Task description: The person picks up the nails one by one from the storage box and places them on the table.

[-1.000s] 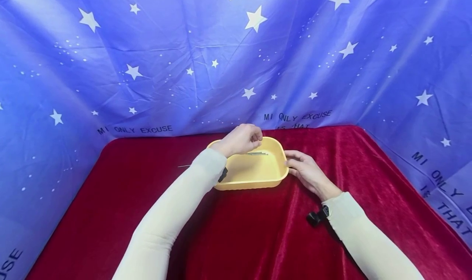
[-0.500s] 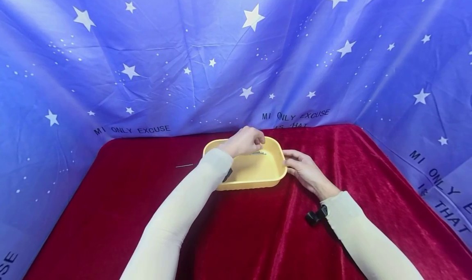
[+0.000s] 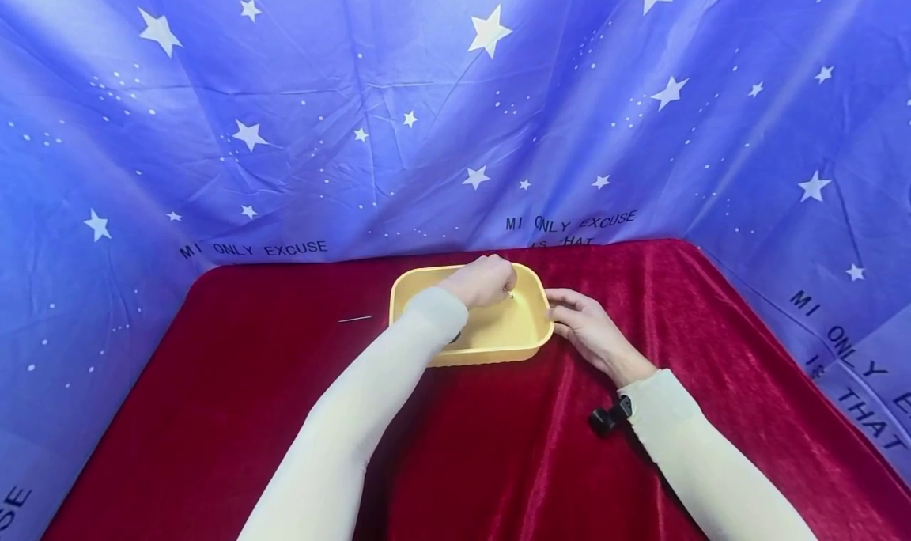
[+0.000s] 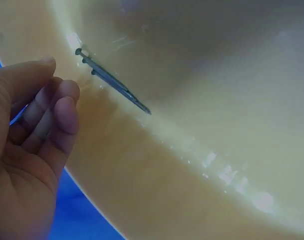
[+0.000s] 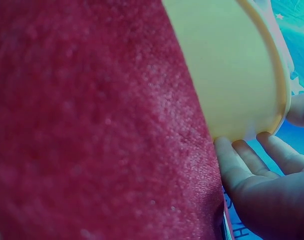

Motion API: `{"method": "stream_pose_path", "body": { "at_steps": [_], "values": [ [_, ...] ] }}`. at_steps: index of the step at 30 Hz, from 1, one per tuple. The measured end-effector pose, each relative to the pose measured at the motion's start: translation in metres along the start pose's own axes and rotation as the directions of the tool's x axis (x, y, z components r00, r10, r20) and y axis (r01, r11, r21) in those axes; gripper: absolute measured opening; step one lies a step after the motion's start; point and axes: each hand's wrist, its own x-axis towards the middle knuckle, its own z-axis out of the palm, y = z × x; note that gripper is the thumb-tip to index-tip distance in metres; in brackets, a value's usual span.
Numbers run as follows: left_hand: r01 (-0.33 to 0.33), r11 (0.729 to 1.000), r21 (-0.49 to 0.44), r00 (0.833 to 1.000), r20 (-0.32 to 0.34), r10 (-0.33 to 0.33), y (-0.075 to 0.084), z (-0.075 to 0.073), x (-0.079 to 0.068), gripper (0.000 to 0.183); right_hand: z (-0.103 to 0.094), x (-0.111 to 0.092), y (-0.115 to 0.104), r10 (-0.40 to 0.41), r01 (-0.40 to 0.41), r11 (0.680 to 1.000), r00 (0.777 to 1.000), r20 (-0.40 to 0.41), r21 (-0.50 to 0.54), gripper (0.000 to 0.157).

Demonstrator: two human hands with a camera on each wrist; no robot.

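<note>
A yellow plastic box [image 3: 501, 334] sits on the red cloth. My left hand [image 3: 487, 280] reaches down into it near the far right corner. In the left wrist view, a few dark metal nails [image 4: 114, 82] lie side by side along the curved edge of the floor. There, the left hand [image 4: 34, 125] is beside the nail heads with loosely bent fingers, apart from the nails and with nothing visible held. My right hand [image 3: 594, 335] rests its fingertips against the box's right outer side. In the right wrist view, the right thumb [image 5: 300, 110] is by the rim.
One thin nail-like metal piece [image 3: 354, 318] lies on the red cloth [image 3: 213, 383], left of the box. A blue star-patterned curtain [image 3: 398, 114] hangs behind and around the table. A black wrist camera [image 3: 608, 416] is on the right wrist.
The left hand has moved lower and slightly right, deeper into the box, covering most of the nails in the head view. The right hand has stayed against the box's side.
</note>
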Motion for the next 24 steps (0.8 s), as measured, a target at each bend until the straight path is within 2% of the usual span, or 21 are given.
{"method": "stream_pose_path", "body": {
  "at_steps": [6, 13, 21, 24],
  "values": [
    [0.075, 0.997, 0.032, 0.996, 0.042, -0.076, 0.003, 0.006, 0.002, 0.023, 0.0, 0.001, 0.001, -0.004, 0.004, 1.0, 1.0, 0.005, 0.016, 0.049],
    [0.08, 0.989, 0.124, 0.997, -0.009, -0.079, 0.002, 0.013, 0.003, 0.017, -0.001, 0.0, 0.001, -0.004, 0.003, 1.0, 1.0, 0.007, 0.023, 0.049],
    [0.097, 0.967, 0.234, 0.995, 0.012, -0.102, 0.003, 0.019, 0.002, 0.016, 0.0, 0.0, 0.002, -0.006, 0.006, 1.0, 1.0, 0.012, 0.024, 0.049],
    [0.099, 0.964, 0.249, 0.995, 0.005, -0.103, 0.003, 0.02, 0.003, 0.016, 0.0, 0.001, 0.002, -0.008, 0.008, 1.0, 1.0, 0.013, 0.022, 0.048]
  ]
}}
